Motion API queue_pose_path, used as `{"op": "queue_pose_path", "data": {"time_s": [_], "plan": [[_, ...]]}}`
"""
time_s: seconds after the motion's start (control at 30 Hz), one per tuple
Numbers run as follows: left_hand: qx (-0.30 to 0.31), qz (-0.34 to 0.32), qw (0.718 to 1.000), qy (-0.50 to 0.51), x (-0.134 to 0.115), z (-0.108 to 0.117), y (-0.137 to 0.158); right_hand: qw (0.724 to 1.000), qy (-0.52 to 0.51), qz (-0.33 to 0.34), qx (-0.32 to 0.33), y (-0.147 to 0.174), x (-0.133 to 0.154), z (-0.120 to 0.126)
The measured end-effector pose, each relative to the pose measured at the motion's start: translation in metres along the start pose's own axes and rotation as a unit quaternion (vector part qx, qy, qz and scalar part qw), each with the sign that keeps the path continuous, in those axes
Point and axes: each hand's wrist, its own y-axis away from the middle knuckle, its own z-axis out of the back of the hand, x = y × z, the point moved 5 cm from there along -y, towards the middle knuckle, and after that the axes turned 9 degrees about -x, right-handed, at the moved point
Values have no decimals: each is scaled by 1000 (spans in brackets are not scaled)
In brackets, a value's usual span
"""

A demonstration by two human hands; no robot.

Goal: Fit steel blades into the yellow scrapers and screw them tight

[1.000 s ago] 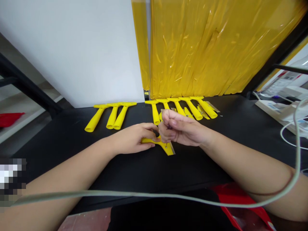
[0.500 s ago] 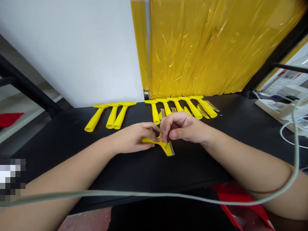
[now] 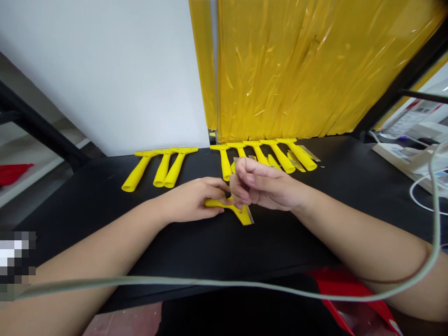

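A yellow scraper (image 3: 241, 215) with a metal blade along its wide end lies sideways on the black table. My left hand (image 3: 199, 198) is wrapped round its handle and steadies it. Above the scraper's head is my right hand (image 3: 262, 184), its fingers curled round a small screwdriver that they almost wholly hide. The thin tip of the screwdriver (image 3: 241, 209) points down at a screw (image 3: 241, 213) in the yellow head.
Behind my hands a row of yellow scraper handles (image 3: 257, 151) lies by the yellow wrapped panel, with loose yellow pieces and blades (image 3: 297, 161) among them. Three more handles (image 3: 175, 168) lie left. A pale cable (image 3: 227, 283) crosses in front; power strips (image 3: 399, 161) stand right.
My right hand's fingers have rolled and the thumb has shifted up, so the dark red part of the screwdriver is now covered. My left hand and the scraper stay nearly still.
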Motion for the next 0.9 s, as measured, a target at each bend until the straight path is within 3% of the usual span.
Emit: {"op": "queue_pose_path", "data": {"time_s": [0.3, 0.5, 0.9], "plan": [[17, 9, 1000, -17, -2, 1, 0, 999, 4, -27, 36, -1, -4, -2], [6, 0, 1000, -22, 1, 0, 0, 1000, 9, -13, -6, -2, -1, 1], [2, 3, 1000, -25, 0, 0, 0, 999, -7, -25, -27, -2, -1, 1]]}}
